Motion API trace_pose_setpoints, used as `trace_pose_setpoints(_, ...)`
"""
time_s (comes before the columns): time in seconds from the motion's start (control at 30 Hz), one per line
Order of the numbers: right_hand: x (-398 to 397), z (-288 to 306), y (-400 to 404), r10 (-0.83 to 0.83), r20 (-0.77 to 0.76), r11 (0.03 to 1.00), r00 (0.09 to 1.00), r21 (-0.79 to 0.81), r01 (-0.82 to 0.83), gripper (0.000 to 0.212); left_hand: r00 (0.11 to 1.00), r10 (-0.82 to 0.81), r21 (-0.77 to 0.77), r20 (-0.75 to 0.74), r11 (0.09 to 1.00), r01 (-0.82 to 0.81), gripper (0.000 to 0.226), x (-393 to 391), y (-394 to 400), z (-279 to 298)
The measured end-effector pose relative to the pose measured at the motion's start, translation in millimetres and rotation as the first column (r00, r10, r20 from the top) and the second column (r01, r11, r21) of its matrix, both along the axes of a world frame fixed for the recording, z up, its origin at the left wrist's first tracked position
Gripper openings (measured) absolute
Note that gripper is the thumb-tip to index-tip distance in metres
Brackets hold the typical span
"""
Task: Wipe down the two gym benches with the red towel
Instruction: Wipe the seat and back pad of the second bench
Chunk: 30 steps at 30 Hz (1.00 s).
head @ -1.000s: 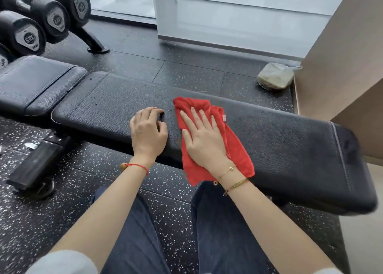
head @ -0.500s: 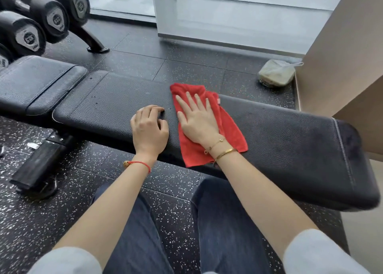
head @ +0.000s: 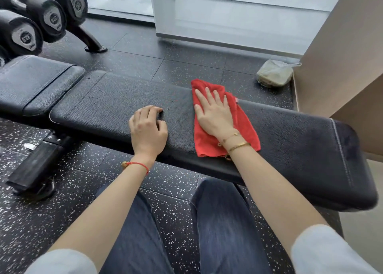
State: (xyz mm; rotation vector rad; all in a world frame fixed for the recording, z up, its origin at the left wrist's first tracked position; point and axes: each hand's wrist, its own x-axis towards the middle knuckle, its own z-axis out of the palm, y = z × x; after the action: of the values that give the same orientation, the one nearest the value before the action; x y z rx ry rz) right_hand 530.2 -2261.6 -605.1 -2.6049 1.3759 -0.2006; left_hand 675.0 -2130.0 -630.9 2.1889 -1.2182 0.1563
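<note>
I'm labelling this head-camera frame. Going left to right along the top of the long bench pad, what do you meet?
Left hand resting on the bench pad → right hand pressing flat on the red towel → bare right end of the pad with its stitched seam.

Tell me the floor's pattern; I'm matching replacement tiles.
Black with white speckles, seen in the head view, the only one.
</note>
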Motion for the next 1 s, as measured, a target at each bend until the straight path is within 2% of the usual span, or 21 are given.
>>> trace_pose_setpoints(0.13, 16, -1, 41, 0.166, 0.009, 0.986, 0.986, -0.011, -0.166, 0.054, 1.0, -0.002, -0.003, 0.011, 1.0, 0.002, 0.033, 0, 1, 0)
trace_pose_setpoints(0.3, -44, -6, 71, 0.25, 0.035, 0.967, 0.967, -0.064, -0.248, 0.052, 1.0, -0.015, -0.001, 0.012, 1.0, 0.015, 0.033, 2, 1, -2)
trace_pose_setpoints(0.47, -93, -5, 21, 0.07, 0.021, 0.997, 0.997, -0.024, -0.069, 0.051, 1.0, -0.015, -0.005, 0.007, 1.0, 0.015, 0.033, 1, 1, -2)
trace_pose_setpoints(0.6, -52, -2, -11, -0.085, -0.012, 0.996, 0.996, -0.006, 0.085, 0.053, 1.0, -0.002, -0.002, 0.006, 1.0, 0.002, 0.032, 0, 0, -1)
trace_pose_setpoints(0.8, -1, -4, 36, 0.111, -0.005, 0.994, 0.994, -0.016, -0.111, 0.054, 1.0, -0.004, 0.007, 0.014, 1.0, 0.004, 0.032, -1, 1, 1)
trace_pose_setpoints(1.0, -62, -10, 66, 0.216, 0.025, 0.974, 0.976, -0.081, -0.213, 0.053, 1.0, -0.017, 0.013, 0.02, 1.0, 0.016, 0.032, 1, 2, 0)
